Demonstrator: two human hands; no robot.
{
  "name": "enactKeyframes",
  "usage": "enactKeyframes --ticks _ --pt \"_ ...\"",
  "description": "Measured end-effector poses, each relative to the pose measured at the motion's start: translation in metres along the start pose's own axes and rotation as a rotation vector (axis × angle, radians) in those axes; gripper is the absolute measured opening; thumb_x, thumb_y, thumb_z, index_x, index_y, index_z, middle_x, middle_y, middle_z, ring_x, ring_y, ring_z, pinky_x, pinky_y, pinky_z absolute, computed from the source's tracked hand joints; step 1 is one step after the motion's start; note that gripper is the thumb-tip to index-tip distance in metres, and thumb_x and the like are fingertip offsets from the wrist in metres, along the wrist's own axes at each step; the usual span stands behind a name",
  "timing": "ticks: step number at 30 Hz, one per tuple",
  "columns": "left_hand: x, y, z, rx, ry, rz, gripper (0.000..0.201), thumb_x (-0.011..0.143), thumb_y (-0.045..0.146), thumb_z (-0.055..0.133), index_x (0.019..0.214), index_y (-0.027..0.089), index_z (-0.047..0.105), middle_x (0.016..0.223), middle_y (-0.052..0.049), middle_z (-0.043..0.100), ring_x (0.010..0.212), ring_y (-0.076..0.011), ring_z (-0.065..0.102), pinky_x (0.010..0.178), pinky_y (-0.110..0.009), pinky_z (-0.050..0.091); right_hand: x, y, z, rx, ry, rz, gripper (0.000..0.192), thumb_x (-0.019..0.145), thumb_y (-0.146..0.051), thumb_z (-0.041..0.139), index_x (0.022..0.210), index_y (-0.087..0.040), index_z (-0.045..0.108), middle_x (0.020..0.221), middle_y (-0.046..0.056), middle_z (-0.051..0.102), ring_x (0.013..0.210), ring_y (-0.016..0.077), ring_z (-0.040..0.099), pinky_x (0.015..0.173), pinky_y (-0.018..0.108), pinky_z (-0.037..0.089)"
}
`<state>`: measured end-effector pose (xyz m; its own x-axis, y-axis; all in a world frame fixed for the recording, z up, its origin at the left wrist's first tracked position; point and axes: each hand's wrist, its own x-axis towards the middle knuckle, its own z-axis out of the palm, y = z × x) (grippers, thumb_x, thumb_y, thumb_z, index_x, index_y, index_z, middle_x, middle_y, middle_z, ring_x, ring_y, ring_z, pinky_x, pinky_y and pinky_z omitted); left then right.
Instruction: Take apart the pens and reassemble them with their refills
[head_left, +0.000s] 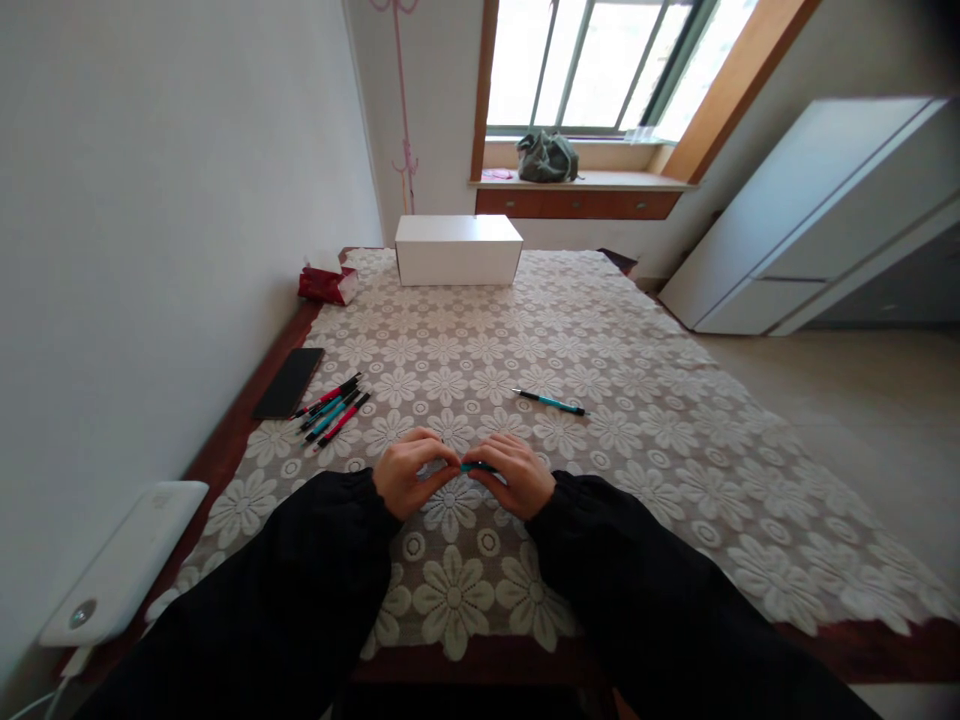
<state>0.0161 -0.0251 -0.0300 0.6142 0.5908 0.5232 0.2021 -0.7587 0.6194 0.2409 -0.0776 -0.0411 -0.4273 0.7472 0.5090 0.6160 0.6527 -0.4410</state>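
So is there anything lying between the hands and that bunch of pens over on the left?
Nothing visible. Both hands, left hand and right hand, pinch a teal pen. Only bare lace tablecloth lies between them and the pile of pens.

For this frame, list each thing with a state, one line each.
left hand: closed on the teal pen
right hand: closed on the same pen
teal pen: held between both hands, mostly hidden
loose pen: lying flat on the cloth
pen group: lying together, untouched
white box: closed
phone: screen dark
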Motion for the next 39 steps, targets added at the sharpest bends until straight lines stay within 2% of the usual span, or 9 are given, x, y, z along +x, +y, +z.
enactKeyframes --ticks 4,7,12,15,20,23,28,33,39 --pt "0.0 -0.002 -0.001 0.002 0.023 -0.003 0.009 0.093 0.03 0.07 0.094 0.021 0.07 0.086 -0.004 0.074 0.089 -0.0196 0.068 0.083 -0.034 0.057 0.0 -0.006 -0.001 0.095 0.058 0.014 0.021 0.103 -0.028 0.053 0.121 -0.024 0.062 0.092 0.004 0.072 0.083 0.0192 0.065 0.077 0.034 0.052" --pt "-0.001 -0.007 0.0 0.056 0.014 0.012 0.012 0.093 0.031 0.069 0.1 0.022 0.07 0.094 -0.005 0.075 0.095 -0.0211 0.067 0.088 -0.037 0.057 -0.001 -0.011 -0.007 0.198 0.226 0.085 0.035 0.102 -0.024 0.052 0.137 -0.026 0.054 0.098 0.004 0.073 0.083 0.0168 0.068 0.078 0.032 0.055" --pt "-0.005 -0.023 0.006 0.257 -0.112 0.082 0.023 0.089 0.034 0.071 0.111 0.026 0.073 0.118 -0.008 0.072 0.117 -0.0282 0.06 0.102 -0.049 0.052 0.0 -0.016 -0.016 0.245 0.4 0.167 0.02 0.1 -0.024 0.054 0.118 -0.025 0.064 0.09 0.003 0.075 0.077 0.0169 0.069 0.072 0.032 0.056" --pt "-0.009 -0.031 0.01 0.314 -0.144 0.08 0.023 0.088 0.033 0.072 0.11 0.027 0.075 0.126 -0.008 0.07 0.124 -0.0312 0.056 0.103 -0.053 0.05 0.001 -0.017 -0.017 0.254 0.452 0.192 0.027 0.1 -0.024 0.055 0.127 -0.025 0.059 0.09 0.004 0.075 0.076 0.0176 0.069 0.07 0.033 0.057" --pt "-0.009 -0.033 0.011 0.315 -0.13 0.081 0.008 0.087 0.031 0.074 0.093 0.026 0.076 0.12 -0.006 0.072 0.123 -0.0299 0.057 0.104 -0.051 0.05 0.004 -0.019 -0.019 0.219 0.428 0.138 0.02 0.099 -0.021 0.054 0.117 -0.025 0.063 0.088 0.003 0.075 0.073 0.0167 0.067 0.069 0.033 0.056" --pt "-0.008 -0.03 0.01 0.314 -0.124 0.066 0.005 0.086 0.029 0.074 0.085 0.025 0.074 0.118 -0.005 0.073 0.121 -0.0286 0.058 0.103 -0.05 0.05 0.004 -0.019 -0.02 0.206 0.458 0.162 0.024 0.098 -0.021 0.056 0.121 -0.024 0.06 0.086 0.002 0.075 0.068 0.0158 0.064 0.066 0.032 0.054" --pt "-0.008 -0.029 0.01 0.325 -0.129 0.072 0.006 0.089 0.027 0.07 0.084 0.024 0.071 0.114 -0.005 0.074 0.121 -0.0276 0.059 0.104 -0.048 0.049 0.004 -0.015 -0.018 0.145 0.456 0.188 0.014 0.096 -0.021 0.057 0.107 -0.024 0.064 0.083 0.003 0.073 0.07 0.0168 0.062 0.068 0.032 0.053" --pt "-0.007 -0.027 0.009 0.331 -0.14 0.045 0.004 0.089 0.027 0.069 0.09 0.024 0.072 0.114 -0.005 0.074 0.122 -0.0284 0.059 0.105 -0.05 0.049 0.005 -0.012 -0.017 0.124 0.514 0.259 0.019 0.096 -0.022 0.056 0.114 -0.023 0.061 0.087 0.004 0.074 0.073 0.0173 0.064 0.07 0.033 0.054" --pt "-0.007 -0.028 0.008 0.323 -0.134 0.068 0.005 0.086 0.03 0.073 0.083 0.025 0.074 0.114 -0.004 0.075 0.12 -0.0285 0.059 0.103 -0.049 0.05 0.005 -0.012 -0.017 0.099 0.506 0.29 0.013 0.095 -0.026 0.058 0.107 -0.024 0.064 0.086 0.003 0.074 0.072 0.0178 0.063 0.07 0.034 0.054"
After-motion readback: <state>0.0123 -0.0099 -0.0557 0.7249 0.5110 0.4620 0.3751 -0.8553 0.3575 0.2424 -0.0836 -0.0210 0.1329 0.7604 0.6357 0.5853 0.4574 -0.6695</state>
